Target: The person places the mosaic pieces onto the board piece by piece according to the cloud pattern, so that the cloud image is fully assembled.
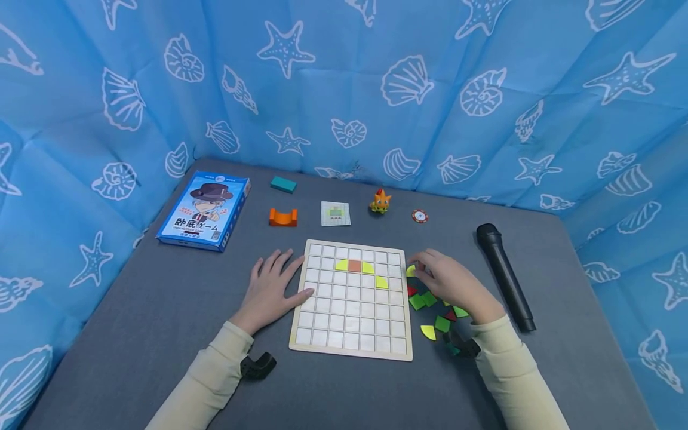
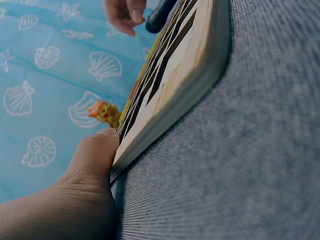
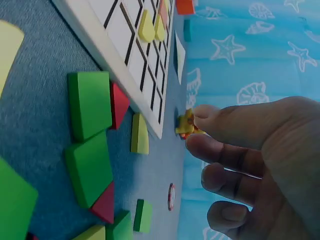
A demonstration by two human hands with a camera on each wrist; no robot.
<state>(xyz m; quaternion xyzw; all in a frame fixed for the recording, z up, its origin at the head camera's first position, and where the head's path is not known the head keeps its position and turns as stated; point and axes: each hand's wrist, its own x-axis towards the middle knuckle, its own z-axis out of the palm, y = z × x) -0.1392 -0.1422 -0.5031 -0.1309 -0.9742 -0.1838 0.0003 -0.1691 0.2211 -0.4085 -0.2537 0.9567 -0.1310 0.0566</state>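
A light wooden grid board (image 1: 352, 352) lies flat in the middle of the head view. Two yellow quarter-round tiles flank an orange square tile (image 1: 355, 266) in an upper row, and another yellow tile (image 1: 381, 282) sits lower right. My left hand (image 1: 272, 292) rests with fingers spread at the board's left side, its thumb on the edge. Over the board's right side hovers my right hand (image 1: 451, 280), fingers loosely bent. In the right wrist view its thumb and forefinger are apart with nothing seen between them. Below it lie loose green tiles (image 3: 90, 105), red and yellow ones.
Behind the board are a blue game box (image 1: 204, 210), a teal block (image 1: 283, 184), an orange block (image 1: 282, 217), a pattern card (image 1: 335, 214), an orange-yellow figurine (image 1: 380, 202) and a poker chip (image 1: 420, 215). A black microphone (image 1: 505, 278) lies at right.
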